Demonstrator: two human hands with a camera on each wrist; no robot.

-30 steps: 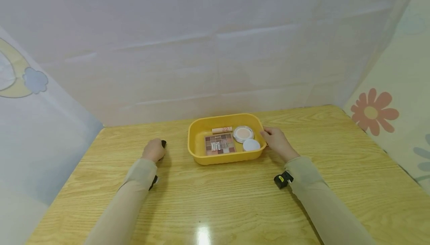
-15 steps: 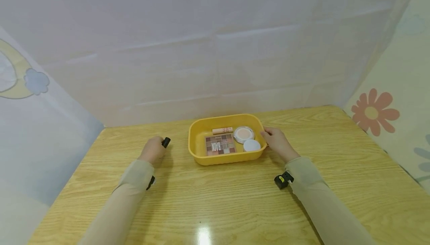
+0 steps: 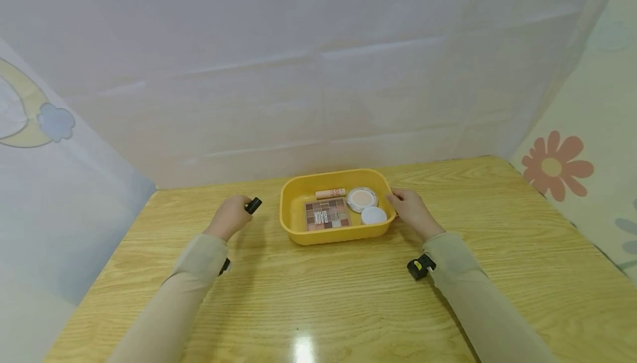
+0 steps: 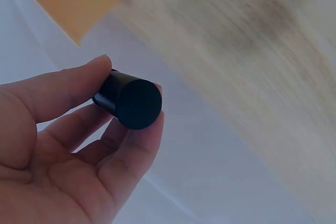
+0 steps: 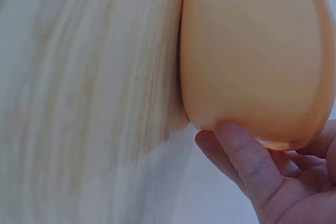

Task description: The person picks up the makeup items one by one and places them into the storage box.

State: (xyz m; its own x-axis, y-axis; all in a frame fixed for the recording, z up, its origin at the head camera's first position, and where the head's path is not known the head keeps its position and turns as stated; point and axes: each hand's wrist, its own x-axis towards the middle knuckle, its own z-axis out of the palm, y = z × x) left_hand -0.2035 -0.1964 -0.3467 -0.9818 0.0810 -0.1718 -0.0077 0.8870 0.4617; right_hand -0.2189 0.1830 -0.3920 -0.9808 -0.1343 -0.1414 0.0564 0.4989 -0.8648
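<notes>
My left hand [image 3: 230, 218] pinches a small black cylindrical tube [image 3: 253, 206] between thumb and fingers, above the table left of a yellow basket [image 3: 338, 236]. In the left wrist view, the tube's flat round end [image 4: 138, 104] faces the camera. At the basket's right end, my right hand [image 3: 414, 212] grips the wall near the rim. The right wrist view shows its fingers [image 5: 247, 156] against the basket's outside. Inside the basket lie an eyeshadow palette [image 3: 326, 214], a pale stick-shaped tube [image 3: 330, 193], a clear-rimmed compact [image 3: 361, 199] and a white round-topped container [image 3: 373, 216].
The basket stands on a wood-grain table [image 3: 318, 291], near its back edge. A pale cloth wall [image 3: 318, 75] rises behind the table. Printed cloth panels flank it, with a red flower [image 3: 552, 167] on the right one.
My left hand has risen slightly from the table and the black tube in it now sticks out further, tilted toward the basket. The right hand and the basket stay practically where they were.
</notes>
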